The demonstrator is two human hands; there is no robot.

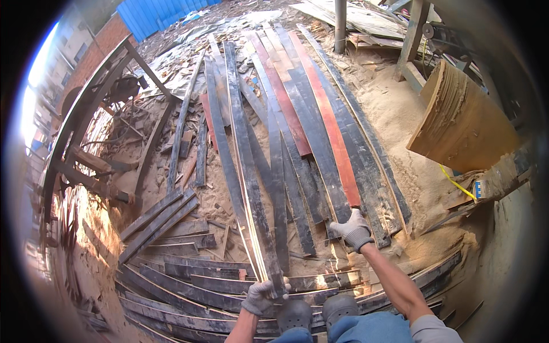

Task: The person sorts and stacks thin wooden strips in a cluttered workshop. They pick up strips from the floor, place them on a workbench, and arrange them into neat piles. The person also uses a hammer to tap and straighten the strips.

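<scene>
My left hand [265, 296], in a pale knit glove, is closed round the near end of some long dark boards [251, 188] that show light edges. They slant away from me toward the far side. My right hand [355, 230], gloved alike, reaches farther forward, its thumb spread out to the left. Its fingertips meet the near end of a long reddish board [330, 123]; whether any fingers are beneath it is hidden. Beside that board lie more long black boards [357, 154] and a dark red one [280, 97], roughly side by side and partly overlapping.
Shorter dark boards [200, 288] lie crosswise by my grey shoes [294, 313]. A metal frame [86, 117] stands at left. On the right are sawdust [383, 94], a bent plywood-like sheet [466, 123] and a yellow cord [457, 182]. Blue sheeting [154, 16] rises at the back.
</scene>
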